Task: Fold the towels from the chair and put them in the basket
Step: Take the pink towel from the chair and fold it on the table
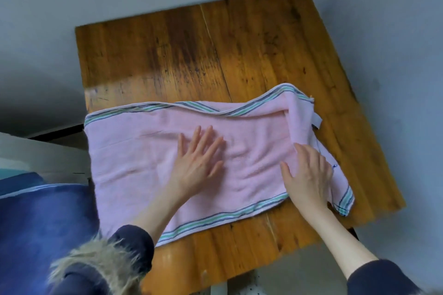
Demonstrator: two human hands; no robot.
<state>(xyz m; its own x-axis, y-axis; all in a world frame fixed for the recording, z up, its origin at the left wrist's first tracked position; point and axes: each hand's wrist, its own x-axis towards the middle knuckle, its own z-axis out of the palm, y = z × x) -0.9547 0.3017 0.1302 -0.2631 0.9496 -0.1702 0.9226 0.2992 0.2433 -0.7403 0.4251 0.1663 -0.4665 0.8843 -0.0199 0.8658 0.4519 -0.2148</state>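
**A:** Where is your towel right now?

**B:** Your pink towel (148,163) lies spread across the near half of the wooden table (191,55), its long striped edges running left to right. The left end reaches the table's left edge. The right end is bunched and folded back over itself, with one corner drooping near the table's right edge.

**A:** And your hands?

**B:** Your left hand (199,163) lies flat on the middle of the towel, fingers straight and slightly spread, palm down, gripping nothing. Your right hand (309,175) sits on the rumpled right end, back of the hand up. Its fingers dip into the cloth there, and you can't tell from this angle whether they pinch a fold or merely press on it.

**A:** What does the cloth look like between them?

**B:** Wrinkled. Creases run across the stretch between your two hands, while the left part lies smoother.

**A:** Anything else around you?

**B:** A blue towel (43,223) with a pale striped edge lies at your lower left, beside the table. What it rests on is not clear. Your dark sleeves (134,244) show at both wrists, and a fur trim (96,263) sits near the left one. The floor (395,31) around the table is grey.
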